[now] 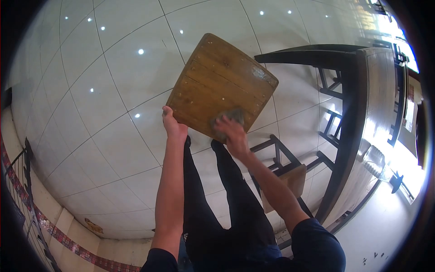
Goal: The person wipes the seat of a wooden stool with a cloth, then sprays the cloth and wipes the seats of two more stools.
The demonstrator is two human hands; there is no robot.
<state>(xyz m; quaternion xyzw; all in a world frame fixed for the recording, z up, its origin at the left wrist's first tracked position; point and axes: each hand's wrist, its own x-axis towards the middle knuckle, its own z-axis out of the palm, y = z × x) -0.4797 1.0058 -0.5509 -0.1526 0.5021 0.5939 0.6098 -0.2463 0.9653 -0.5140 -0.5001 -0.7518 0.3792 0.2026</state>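
The wooden stool [222,81] is in front of the person, its seat turned up to view over the tiled floor [118,149]; the left hand [174,124] holds it at the near left corner, thumb on the top face and the other fingers out of sight beneath the edge — how tightly they close cannot be told. The right hand [232,131] lies on the seat near its lower right edge, fingers spread a little over a grey cloth [229,121] and pressing it against the wood; the cloth is blurred. A pale worn patch shows near the far right corner of the seat, and a few small light spots dot the boards.

To the right stands a long dark desk [380,104] — a clear bottle [377,161] is on its top; beside the right forearm is another stool [292,181] with a light brown seat, and more dark legs show under the desk.
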